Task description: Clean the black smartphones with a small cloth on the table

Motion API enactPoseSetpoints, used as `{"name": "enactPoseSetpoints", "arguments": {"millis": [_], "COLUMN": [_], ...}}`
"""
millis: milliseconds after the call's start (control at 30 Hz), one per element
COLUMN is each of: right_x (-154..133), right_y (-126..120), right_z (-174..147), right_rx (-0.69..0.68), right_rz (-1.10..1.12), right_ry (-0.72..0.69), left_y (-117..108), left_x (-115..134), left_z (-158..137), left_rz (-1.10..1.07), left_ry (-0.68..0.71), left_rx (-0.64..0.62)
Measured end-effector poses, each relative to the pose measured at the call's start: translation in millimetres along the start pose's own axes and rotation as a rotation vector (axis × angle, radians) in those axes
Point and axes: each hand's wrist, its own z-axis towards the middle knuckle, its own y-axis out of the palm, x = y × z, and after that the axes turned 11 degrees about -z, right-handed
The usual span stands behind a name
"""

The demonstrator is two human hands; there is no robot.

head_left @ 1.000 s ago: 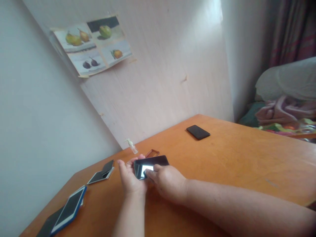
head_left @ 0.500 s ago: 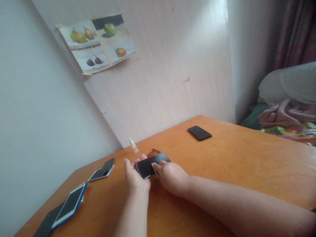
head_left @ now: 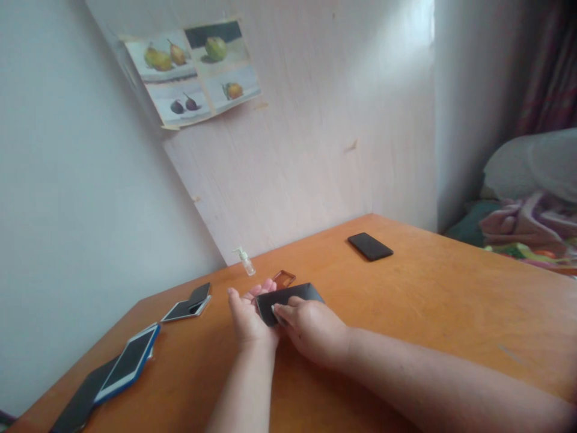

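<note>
The bent fingertips of the right hand [head_left: 315,331] press on the face of a dark phone [head_left: 278,296]; a pale speck shows there, and I cannot tell whether it is a nail or something pinched. The left hand [head_left: 252,322], palm up, grasps the phone's left end from below, fingers along the far edge, thumb sticking out free to the left. The phone is tilted above the wooden table [head_left: 451,300]. Just beyond it lies a reddish-brown phone case [head_left: 288,274], a shallow rim with orange-brown showing inside. Farther left stands a small clear pump bottle [head_left: 247,264] with a whitish top; its contents cannot be made out. Left of the hands, a white-framed device [head_left: 177,311] has a dark slab [head_left: 199,294] lying across its right part. Nearer, at the left, a white-fronted device [head_left: 128,361] sits in a blue case [head_left: 135,377], overlapping a dark flat object [head_left: 83,394]. A black phone [head_left: 370,246] lies near the far right corner. Beyond, a sheet of four fruit paintings [head_left: 198,75] hangs on a pale panel [head_left: 315,168]; bedding [head_left: 536,162] is heaped far right.
</note>
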Motion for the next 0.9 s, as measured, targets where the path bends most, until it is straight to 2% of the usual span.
{"name": "enactPoseSetpoints", "arguments": {"millis": [133, 333, 500, 700, 900], "right_x": [9, 7, 15, 3, 18], "right_y": [1, -3, 2, -1, 4], "right_z": [3, 1, 2, -2, 5], "right_rx": [-0.076, -0.058, -0.096, -0.063, -0.184], "right_rz": [-0.078, -0.011, -0.143, -0.072, -0.145], "right_ry": [0.146, 0.007, 0.165, -0.025, 0.235], "left_y": [1, 1, 0, -2, -1], "left_x": [1, 3, 4, 4, 3], "left_z": [1, 3, 3, 6, 7], "left_rz": [0.041, 0.021, -0.017, -0.017, 0.006], "left_ry": [0.04, 0.021, 0.054, 0.061, 0.083], "left_rx": [0.044, 0.063, 0.034, 0.033, 0.052]}}
